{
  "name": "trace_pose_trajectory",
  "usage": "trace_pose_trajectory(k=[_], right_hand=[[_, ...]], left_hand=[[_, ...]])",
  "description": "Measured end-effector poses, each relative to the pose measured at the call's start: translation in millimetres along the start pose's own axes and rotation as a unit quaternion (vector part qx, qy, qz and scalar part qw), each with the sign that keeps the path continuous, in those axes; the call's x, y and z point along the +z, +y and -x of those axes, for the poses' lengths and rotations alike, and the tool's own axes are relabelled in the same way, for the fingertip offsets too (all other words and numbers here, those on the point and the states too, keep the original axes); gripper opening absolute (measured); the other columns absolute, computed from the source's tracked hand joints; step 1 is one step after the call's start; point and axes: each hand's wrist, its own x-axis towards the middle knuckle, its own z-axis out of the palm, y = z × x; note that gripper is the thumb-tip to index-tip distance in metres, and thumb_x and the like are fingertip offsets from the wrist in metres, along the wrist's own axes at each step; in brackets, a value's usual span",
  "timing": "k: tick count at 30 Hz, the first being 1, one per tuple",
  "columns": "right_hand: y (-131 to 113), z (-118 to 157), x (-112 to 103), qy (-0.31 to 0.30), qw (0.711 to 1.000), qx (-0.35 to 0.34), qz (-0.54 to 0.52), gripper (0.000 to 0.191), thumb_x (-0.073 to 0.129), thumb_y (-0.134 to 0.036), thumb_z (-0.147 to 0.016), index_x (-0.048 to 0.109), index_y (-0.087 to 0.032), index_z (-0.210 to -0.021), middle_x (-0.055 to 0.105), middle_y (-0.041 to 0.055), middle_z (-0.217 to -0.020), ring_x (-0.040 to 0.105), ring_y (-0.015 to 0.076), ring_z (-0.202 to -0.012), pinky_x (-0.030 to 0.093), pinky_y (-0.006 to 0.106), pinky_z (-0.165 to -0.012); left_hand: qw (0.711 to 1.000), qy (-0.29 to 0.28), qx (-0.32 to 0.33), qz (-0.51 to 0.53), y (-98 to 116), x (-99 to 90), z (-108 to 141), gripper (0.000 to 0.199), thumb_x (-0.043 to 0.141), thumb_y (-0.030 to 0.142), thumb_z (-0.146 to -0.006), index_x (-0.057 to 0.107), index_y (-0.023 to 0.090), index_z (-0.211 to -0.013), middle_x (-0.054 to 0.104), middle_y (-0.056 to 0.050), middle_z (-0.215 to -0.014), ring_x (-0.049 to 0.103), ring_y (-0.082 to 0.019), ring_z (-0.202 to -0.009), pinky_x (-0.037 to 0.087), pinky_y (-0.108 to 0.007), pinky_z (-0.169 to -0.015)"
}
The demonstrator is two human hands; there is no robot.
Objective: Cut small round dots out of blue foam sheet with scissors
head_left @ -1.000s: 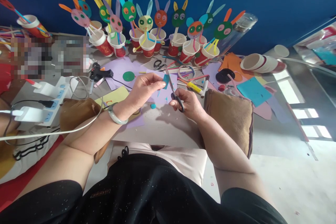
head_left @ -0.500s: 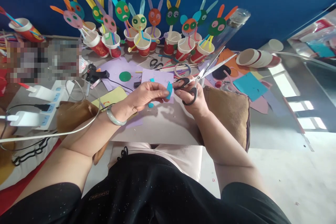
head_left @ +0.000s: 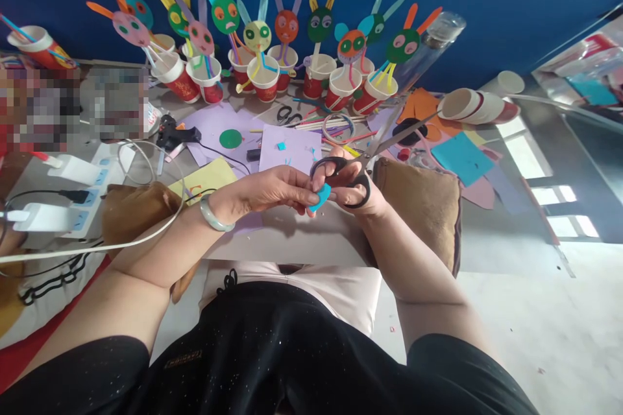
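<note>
Lower than before, the blue paper (head_left: 320, 199) is pinched between the fingers of the left hand (head_left: 280, 191), while the right hand (head_left: 367, 194) has its fingers around the opened scissors (head_left: 367, 157).

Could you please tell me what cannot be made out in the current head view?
- Head view: the blue paper piece's full outline, partly covered by the left hand.
- Head view: things behind the pixelated patches.
- Head view: far ends of the straws in the leftmost paper cup, cut off by the left edge.
- Head view: lettering on the black shirt, too small and blurred.
</note>
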Motion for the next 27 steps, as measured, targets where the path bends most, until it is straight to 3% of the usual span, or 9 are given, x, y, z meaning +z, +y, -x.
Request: trace_pose_trajectory(k=[8,13,16,18,20,27], right_hand=[[-3.8,2.4,1.5,-0.016,0.999,0.032,-0.011,0.063,0.101,-0.050,-0.063,0.046,-0.026,-0.083,0.065,-0.0043,-0.068,0.067,0.0165,-0.064,0.058,0.030,-0.058],[-3.5,3.1,2.2,0.001,0.999,0.044,-0.017,0.059,0.100,-0.047,-0.065,0.048,-0.025,-0.083,0.065,-0.0062,-0.067,0.062,0.0134,-0.055,0.053,0.027,-0.053],[-4.6,0.4,2.3,0.060,0.997,0.054,0.017,0.061,0.100,-0.050,-0.061,0.049,-0.025,-0.083,0.067,-0.0054,-0.070,0.062,0.0135,-0.056,0.054,0.029,-0.056],[-4.9,-1.8,2.1,0.113,0.990,0.051,0.064,0.060,0.100,-0.051,-0.058,0.052,-0.024,-0.083,0.067,-0.0040,-0.072,0.062,0.0140,-0.061,0.054,0.029,-0.061],[-4.7,-3.4,2.1,0.155,0.980,0.058,0.113,0.057,0.099,-0.050,-0.058,0.055,-0.023,-0.082,0.068,-0.0034,-0.073,0.060,0.0129,-0.062,0.051,0.028,-0.062],[-2.8,-5.0,2.3,0.181,0.966,0.081,0.165,0.052,0.093,-0.051,-0.059,0.055,-0.023,-0.079,0.065,-0.0035,-0.071,0.053,0.0118,-0.060,0.046,0.028,-0.058]], left_hand=[[0.999,-0.038,-0.034,0.012,-4.2,-1.2,-1.7,0.037,0.098,0.051,-0.068,0.081,0.020,-0.076,0.077,-0.007,-0.075,0.070,-0.018,-0.069,0.059,-0.034,-0.072],[0.999,-0.036,-0.041,0.001,-4.6,-4.3,-2.7,0.034,0.096,0.049,-0.072,0.083,0.018,-0.080,0.080,-0.009,-0.083,0.073,-0.018,-0.075,0.059,-0.032,-0.076],[0.998,0.051,0.009,-0.035,-7.5,-10.5,-6.7,0.032,0.093,0.046,-0.074,0.083,0.018,-0.087,0.080,-0.008,-0.084,0.072,-0.017,-0.077,0.058,-0.031,-0.076],[0.986,0.143,0.050,-0.074,-10.2,-15.2,-10.8,0.031,0.092,0.045,-0.073,0.082,0.018,-0.087,0.079,-0.005,-0.081,0.069,-0.014,-0.073,0.056,-0.028,-0.073],[0.971,0.201,0.077,-0.107,-12.1,-18.6,-14.3,0.036,0.089,0.050,-0.074,0.080,0.017,-0.083,0.077,-0.004,-0.079,0.067,-0.013,-0.072,0.053,-0.027,-0.070],[0.936,0.225,0.119,-0.244,-9.3,-18.8,-14.4,0.042,0.095,0.054,-0.064,0.077,0.017,-0.072,0.075,-0.005,-0.072,0.062,-0.014,-0.064,0.044,-0.026,-0.058]])
